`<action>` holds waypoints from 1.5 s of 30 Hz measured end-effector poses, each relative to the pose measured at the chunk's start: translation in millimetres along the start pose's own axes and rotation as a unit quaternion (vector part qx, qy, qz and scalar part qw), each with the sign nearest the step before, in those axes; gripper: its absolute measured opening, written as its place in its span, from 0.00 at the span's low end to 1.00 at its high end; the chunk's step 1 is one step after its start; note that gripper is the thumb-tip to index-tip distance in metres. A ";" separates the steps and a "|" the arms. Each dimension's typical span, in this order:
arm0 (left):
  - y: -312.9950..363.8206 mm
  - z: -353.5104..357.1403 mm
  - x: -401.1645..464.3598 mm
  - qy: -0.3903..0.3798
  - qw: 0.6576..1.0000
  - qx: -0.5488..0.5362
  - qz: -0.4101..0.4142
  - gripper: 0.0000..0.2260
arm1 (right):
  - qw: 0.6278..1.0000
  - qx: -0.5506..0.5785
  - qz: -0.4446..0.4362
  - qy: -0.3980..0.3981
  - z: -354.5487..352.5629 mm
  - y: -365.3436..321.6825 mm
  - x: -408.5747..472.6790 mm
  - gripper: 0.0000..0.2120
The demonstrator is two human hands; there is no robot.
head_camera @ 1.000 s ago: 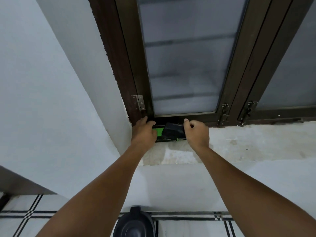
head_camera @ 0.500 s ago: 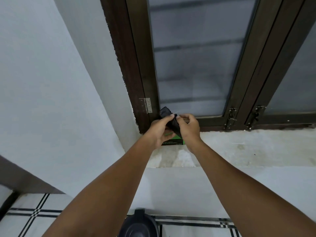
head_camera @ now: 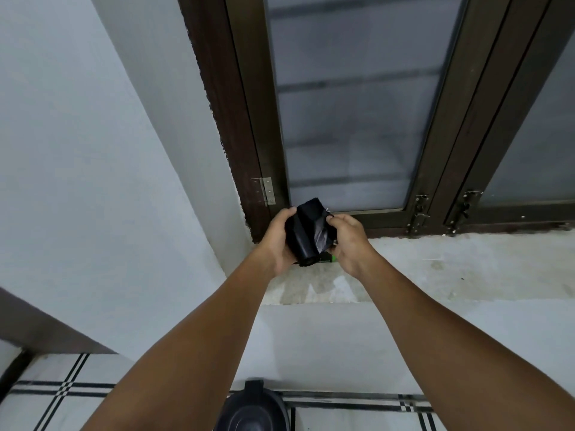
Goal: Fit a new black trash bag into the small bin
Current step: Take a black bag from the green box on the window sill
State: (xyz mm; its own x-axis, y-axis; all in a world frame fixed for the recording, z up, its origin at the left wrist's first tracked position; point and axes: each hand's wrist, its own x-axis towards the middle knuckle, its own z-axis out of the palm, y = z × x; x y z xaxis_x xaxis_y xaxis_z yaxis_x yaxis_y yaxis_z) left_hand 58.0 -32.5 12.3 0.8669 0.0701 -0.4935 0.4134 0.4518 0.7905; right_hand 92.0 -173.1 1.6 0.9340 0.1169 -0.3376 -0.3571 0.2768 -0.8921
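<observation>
Stage: early | our left hand [head_camera: 277, 241] and right hand [head_camera: 348, 241] both grip the folded trash bag [head_camera: 306, 233], frame centre | bin [head_camera: 253, 410], bottom centre, not yet fitted | left: unfold, fit.

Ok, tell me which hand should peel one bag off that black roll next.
Probably the right hand: its fingers already pinch the loose, crinkled edge of the black plastic trash-bag roll. The left hand cups the rolled body, so it suits steadying.
</observation>
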 end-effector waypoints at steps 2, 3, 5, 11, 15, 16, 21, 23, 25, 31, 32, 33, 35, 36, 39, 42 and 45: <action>0.7 -1.6 1.8 0.003 0.999 0.040 0.005 0.22 | 0.999 0.048 0.015 -0.003 -0.1 -2.0 1.2 0.05; 0.9 -3.0 3.2 0.004 0.998 0.057 0.007 0.23 | 0.998 0.063 0.023 0.002 0.1 -3.0 1.3 0.06; 1.7 -4.4 3.6 0.021 0.996 0.086 0.004 0.22 | 0.996 0.078 0.043 0.028 1.6 -6.1 0.1 0.10; 1.0 -9.7 8.2 0.091 0.979 0.181 0.026 0.25 | 0.995 0.012 0.099 0.028 3.8 -12.8 -5.0 0.17; 5.6 -9.6 5.2 0.087 0.976 0.196 0.028 0.22 | 0.960 -0.267 0.050 -0.068 -1.2 -11.4 -4.3 0.31; 7.2 -9.3 3.4 0.086 0.974 0.206 0.028 0.22 | 0.947 -0.306 0.050 -0.085 -2.4 -11.7 -5.0 0.30; 7.9 -11.2 -5.3 0.082 0.968 0.236 0.008 0.22 | 0.921 -0.358 0.082 -0.130 -1.5 -20.5 -3.2 0.25; 5.3 -15.0 -4.3 0.071 0.973 0.218 -0.009 0.26 | 0.906 -0.393 0.088 -0.129 0.4 -25.4 0.6 0.26; 5.1 -16.6 -5.9 0.070 0.979 0.188 -0.024 0.22 | 0.884 -0.445 0.081 -0.118 0.3 -28.9 1.9 0.24; 13.0 -18.2 -5.5 0.079 0.981 0.176 0.020 0.18 | 0.971 -0.211 0.088 -0.065 -7.1 -31.1 -2.9 0.05; 13.3 -20.4 -4.5 0.082 0.979 0.183 0.026 0.19 | 0.983 -0.136 0.104 -0.061 -9.5 -30.0 -1.0 0.04; 13.3 -23.1 -2.9 0.085 0.978 0.189 0.029 0.21 | 0.988 -0.080 0.115 -0.058 -12.2 -29.0 1.1 0.03; 13.4 -28.4 -1.9 0.094 0.974 0.204 0.033 0.23 | 0.990 -0.034 0.122 -0.058 -16.3 -27.7 1.5 0.02; 13.5 -30.0 -1.2 0.098 0.972 0.211 0.036 0.23 | 0.991 -0.029 0.122 -0.056 -17.6 -27.0 1.6 0.03; 13.5 -29.2 -2.2 0.105 0.969 0.219 0.041 0.22 | 0.991 -0.044 0.117 -0.038 -17.6 -23.5 2.7 0.09; 14.0 -23.5 -2.7 0.109 0.969 0.219 0.043 0.21 | 0.991 -0.050 0.126 -0.024 -14.3 -21.5 4.5 0.10; 13.9 -18.4 -3.1 0.099 0.972 0.209 0.040 0.19 | 0.976 -0.155 0.143 -0.045 -11.9 -25.0 -2.9 0.09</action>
State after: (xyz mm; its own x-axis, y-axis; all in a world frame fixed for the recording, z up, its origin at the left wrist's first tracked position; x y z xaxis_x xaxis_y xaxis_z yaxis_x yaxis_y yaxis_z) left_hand 56.0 -10.1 18.1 0.8472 0.2794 -0.4519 0.4602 0.0392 0.8870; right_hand 98.4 -191.7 21.3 0.7865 0.2343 -0.5715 -0.5704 -0.0794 -0.8175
